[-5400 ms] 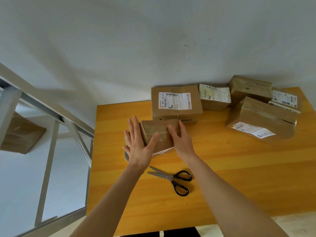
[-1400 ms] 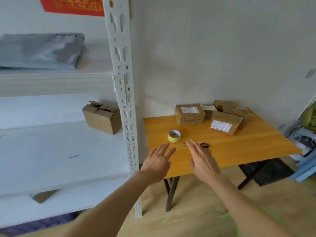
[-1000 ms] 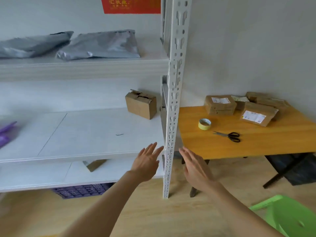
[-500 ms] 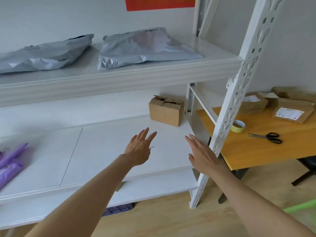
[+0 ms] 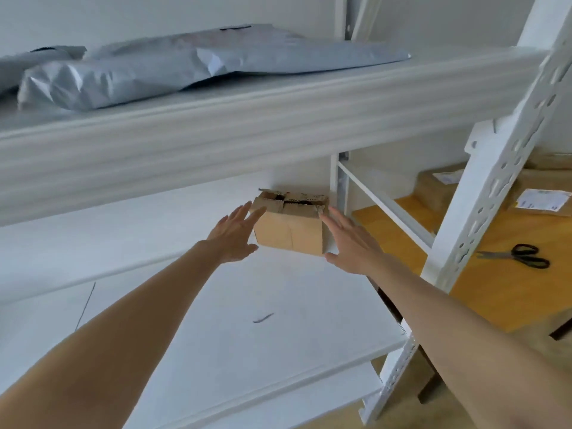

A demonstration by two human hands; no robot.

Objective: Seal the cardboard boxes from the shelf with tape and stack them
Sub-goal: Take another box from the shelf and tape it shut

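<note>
Box (image 5: 289, 233) on shelf (image 5: 216, 335) sits between left hand (image 5: 232, 238) and right hand (image 5: 353, 246).

A small parcel-packing or storage room, by the look of it; white slotted-steel shelving (image 5: 483, 212) carries grey plastic mailing bags (image 5: 185, 66) up top and a torn-open cardboard box (image 5: 291, 230) below; beside it an orange wooden bench (image 5: 495, 292) holds brown parcels (image 5: 538, 202) with printed shipping labels, and black-handled scissors (image 5: 523, 257).
</note>
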